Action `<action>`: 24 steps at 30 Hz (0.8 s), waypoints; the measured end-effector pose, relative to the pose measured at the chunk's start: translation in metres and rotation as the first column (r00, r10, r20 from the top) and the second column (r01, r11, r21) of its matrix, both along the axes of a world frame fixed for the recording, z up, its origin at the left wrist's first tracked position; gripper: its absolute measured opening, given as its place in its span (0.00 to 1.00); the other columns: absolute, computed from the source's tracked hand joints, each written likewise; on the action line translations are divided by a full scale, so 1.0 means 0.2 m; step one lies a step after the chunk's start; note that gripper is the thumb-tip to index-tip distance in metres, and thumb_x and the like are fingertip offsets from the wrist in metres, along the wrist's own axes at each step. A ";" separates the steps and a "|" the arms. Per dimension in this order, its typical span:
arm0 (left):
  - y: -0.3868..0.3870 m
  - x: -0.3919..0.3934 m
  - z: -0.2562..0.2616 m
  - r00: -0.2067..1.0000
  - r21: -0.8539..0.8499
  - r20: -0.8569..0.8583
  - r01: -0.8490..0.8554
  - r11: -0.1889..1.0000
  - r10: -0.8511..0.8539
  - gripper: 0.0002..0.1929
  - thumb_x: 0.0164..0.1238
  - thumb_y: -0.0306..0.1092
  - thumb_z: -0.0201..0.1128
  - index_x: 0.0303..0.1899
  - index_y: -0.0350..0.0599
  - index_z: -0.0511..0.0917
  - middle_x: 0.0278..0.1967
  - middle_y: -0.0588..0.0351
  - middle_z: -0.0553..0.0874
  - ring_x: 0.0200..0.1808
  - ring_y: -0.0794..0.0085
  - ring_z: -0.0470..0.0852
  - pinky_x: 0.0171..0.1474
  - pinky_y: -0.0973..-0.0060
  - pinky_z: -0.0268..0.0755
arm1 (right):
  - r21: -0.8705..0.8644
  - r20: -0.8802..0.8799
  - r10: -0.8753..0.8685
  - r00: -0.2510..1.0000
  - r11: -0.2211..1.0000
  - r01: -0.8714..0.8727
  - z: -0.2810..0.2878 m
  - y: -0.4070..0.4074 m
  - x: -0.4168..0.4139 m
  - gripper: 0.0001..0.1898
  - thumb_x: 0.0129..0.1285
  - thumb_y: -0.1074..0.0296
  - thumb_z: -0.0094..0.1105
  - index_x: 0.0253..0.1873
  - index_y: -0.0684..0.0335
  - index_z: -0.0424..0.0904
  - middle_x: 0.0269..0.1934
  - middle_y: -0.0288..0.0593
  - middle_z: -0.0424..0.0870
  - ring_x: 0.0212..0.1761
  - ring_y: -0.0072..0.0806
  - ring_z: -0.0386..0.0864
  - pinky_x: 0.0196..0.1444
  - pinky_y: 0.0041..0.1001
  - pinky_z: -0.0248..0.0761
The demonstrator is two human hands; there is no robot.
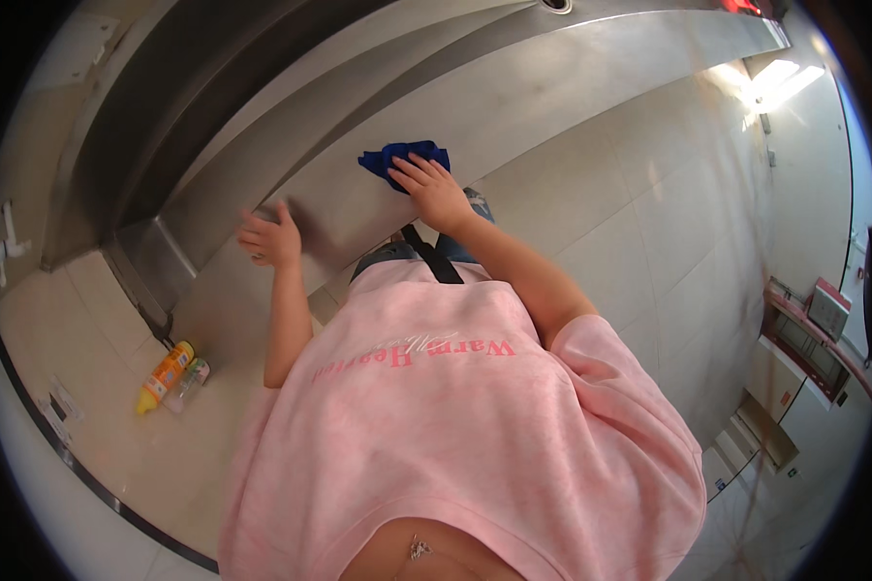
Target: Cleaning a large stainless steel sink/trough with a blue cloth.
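Observation:
My right hand (436,190) lies with fingers spread on a crumpled dark blue cloth (400,156), pressing it to the broad metal front edge of a long stainless steel trough or counter (523,102). To the left, my left hand (270,236) is held with its fingers apart and nothing in it, over or near the same metal edge; whether it touches is not clear. It wears a ring. Behind the cloth the metal drops into a long recess (378,80), with a round drain-like opening (556,4) at the top of the view.
A yellow-orange plastic bottle (166,376) and a clear bottle (189,385) lie at the lower left, beside the metal unit's end. A white pipe or tap fitting (9,247) is on the far-left wall. Pale tiles (625,196) extend right, towards a reddish rack (806,334).

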State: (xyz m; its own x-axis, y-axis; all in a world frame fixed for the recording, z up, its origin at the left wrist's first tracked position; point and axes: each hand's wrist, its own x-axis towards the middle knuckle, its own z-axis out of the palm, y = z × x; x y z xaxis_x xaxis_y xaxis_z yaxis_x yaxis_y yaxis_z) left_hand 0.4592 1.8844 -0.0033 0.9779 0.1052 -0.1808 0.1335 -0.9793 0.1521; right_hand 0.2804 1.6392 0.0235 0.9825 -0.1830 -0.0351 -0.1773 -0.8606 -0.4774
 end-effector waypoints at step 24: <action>0.02 0.16 -0.17 0.928 0.226 0.321 -0.269 0.936 0.189 0.19 0.71 0.54 0.48 0.50 0.57 0.80 0.63 0.59 0.72 0.73 0.51 0.55 0.64 0.39 0.48 | 0.025 0.174 -0.051 0.983 0.999 0.048 -0.09 -0.24 0.33 0.28 0.54 0.80 0.51 0.64 0.62 0.71 0.65 0.51 0.71 0.69 0.50 0.66 0.71 0.42 0.58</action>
